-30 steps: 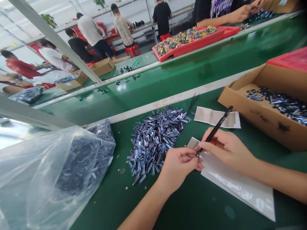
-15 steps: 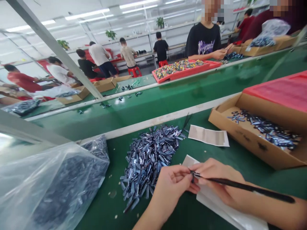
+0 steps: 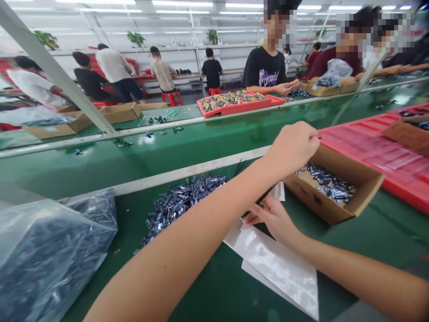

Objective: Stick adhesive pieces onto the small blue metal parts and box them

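My left hand (image 3: 291, 145) is raised over the cardboard box (image 3: 335, 192), its fingertips pinched on a small dark part (image 3: 318, 138). Dark metal parts (image 3: 328, 183) lie loose inside that box, below my fingers and not touching them. My right hand (image 3: 273, 217) sits low at the edge of a white sheet (image 3: 271, 268), holding black tweezers (image 3: 259, 201) whose upper end is hidden behind my left forearm. A large heap of similar metal parts (image 3: 184, 201) lies on the green belt to the left of both hands.
A clear plastic bag (image 3: 43, 259) full of dark parts sits at lower left. A red tray (image 3: 378, 154) lies behind the box at right. Across a white rail is a second green belt, with co-workers, boxes and a red tray of colored parts.
My left hand has left the sheet and risen to the right, over the box. The right hand has dropped lower, and the view has swung right and back, showing the whole box.
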Demonstrator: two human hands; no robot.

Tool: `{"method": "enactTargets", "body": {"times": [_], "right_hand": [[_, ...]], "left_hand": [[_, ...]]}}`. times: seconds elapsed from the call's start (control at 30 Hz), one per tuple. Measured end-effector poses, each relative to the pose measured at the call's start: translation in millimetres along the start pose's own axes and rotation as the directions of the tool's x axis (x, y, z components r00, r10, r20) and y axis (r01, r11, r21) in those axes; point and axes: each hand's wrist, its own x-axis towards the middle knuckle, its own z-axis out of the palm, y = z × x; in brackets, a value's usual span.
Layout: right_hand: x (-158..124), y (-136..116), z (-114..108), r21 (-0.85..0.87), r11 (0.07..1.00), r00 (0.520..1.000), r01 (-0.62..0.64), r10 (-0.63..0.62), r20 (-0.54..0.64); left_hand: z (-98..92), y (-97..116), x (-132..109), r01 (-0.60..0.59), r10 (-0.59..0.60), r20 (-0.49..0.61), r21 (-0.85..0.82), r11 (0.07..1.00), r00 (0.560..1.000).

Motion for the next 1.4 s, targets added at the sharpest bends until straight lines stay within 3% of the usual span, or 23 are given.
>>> {"method": "enactTargets", "body": {"times": [0.1,0.23,0.33,0.4,0.53,0.63,0.73,0.97,1.1,1.27,1.4], "right_hand": [[0.3,-0.9,0.4,0.004,1.000,1.000,0.004,-0.004,-0.017],[1.2,-3.6,-2.5,-0.012,0.999,1.000,-0.031,0.031,-0.002],[2.1,-7.1,-6.9,-0.051,0.994,0.995,-0.098,0.100,0.027],[1.8,-10.9,-8.6,-0.099,0.987,0.989,-0.130,0.137,0.063],[-5.1,-16.4,-4.6,-0.258,0.952,0.976,-0.162,0.193,0.103],[-14.2,-11.8,1.9,-0.324,0.936,0.977,-0.136,0.182,0.115],[-21.7,-1.6,5.0,-0.363,0.931,0.988,-0.041,0.092,0.126],[-26.0,6.2,1.0,-0.429,0.899,0.990,0.087,-0.028,0.140],[-23.0,0.1,-1.7,-0.449,0.888,0.989,0.105,-0.044,0.143],[-16.3,-1.3,-6.1,-0.450,0.892,0.994,0.032,0.018,0.107],[-15.5,-0.3,-4.3,-0.454,0.891,0.995,0.016,0.030,0.093]], "left_hand": [[-6.9,-1.1,-1.9,0.007,-0.015,0.089,0.089,0.996,0.996],[-51.1,-16.0,-78.8,0.102,-0.134,0.167,0.187,0.977,0.977],[-77.9,-18.5,-150.0,0.201,-0.292,0.344,0.275,0.940,0.892],[-82.2,-14.4,-187.7,0.225,-0.351,0.436,0.315,0.922,0.829],[-72.9,-7.1,-227.2,0.259,-0.446,0.509,0.397,0.881,0.736],[-64.7,-8.2,-234.5,0.371,-0.546,0.467,0.417,0.830,0.696],[-57.0,-10.0,-232.8,0.498,-0.662,0.407,0.443,0.745,0.629],[-40.7,-11.6,-222.2,0.608,-0.764,0.349,0.463,0.644,0.543],[-34.8,-21.5,-224.6,0.632,-0.746,0.323,0.396,0.666,0.583],[-37.2,-19.9,-218.2,0.626,-0.695,0.306,0.302,0.719,0.651],[-29.2,-8.8,-210.0,0.716,-0.685,0.301,0.008,0.698,0.664]]}}
